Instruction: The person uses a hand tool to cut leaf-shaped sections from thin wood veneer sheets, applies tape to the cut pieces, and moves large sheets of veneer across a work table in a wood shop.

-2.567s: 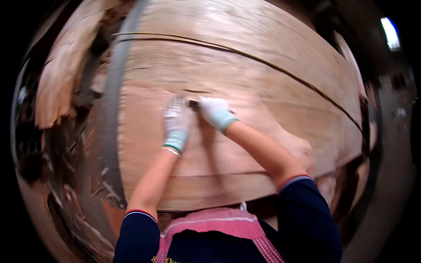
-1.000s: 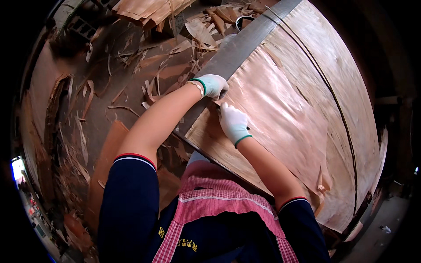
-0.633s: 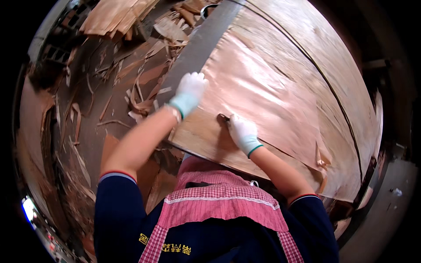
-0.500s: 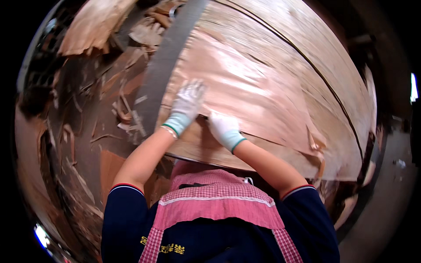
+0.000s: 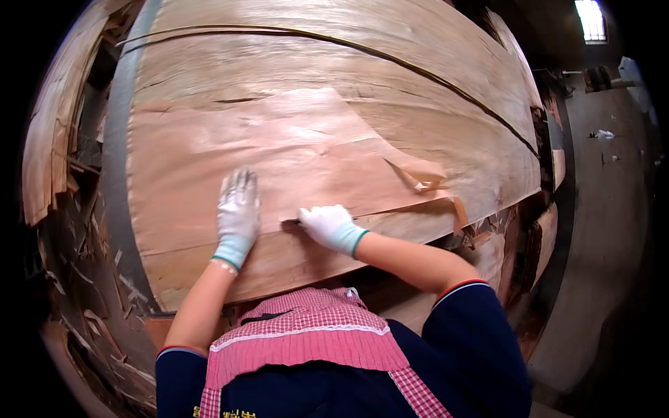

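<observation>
A thin pinkish wood veneer sheet [image 5: 185,157] lies over paler, larger veneer on the work table. My left hand [image 5: 238,205], in a white glove with a pale blue cuff, rests flat on it with fingers stretched forward, holding nothing. To its right, my right hand [image 5: 326,226], gloved alike, is closed around a thin dark knife [image 5: 290,222]. Only the knife's tip shows left of the fingers; the rest is mostly hidden in the fist. It touches the sheet's near edge. At its right end, the sheet is torn, with a curled flap [image 5: 426,182].
A dark cord-like line [image 5: 418,68] crosses the pale veneer [image 5: 293,59] behind the sheet. A grey strip [image 5: 120,167] borders the table on the left. Veneer scraps [image 5: 104,327] litter the lower left, and stacked veneer [image 5: 56,132] stands beyond. A concrete floor [image 5: 599,202] runs along the right.
The view has swung right, so the sheet lies farther left in it. Both hands have moved rightward along the sheet and stand farther apart. The knife tip now shows.
</observation>
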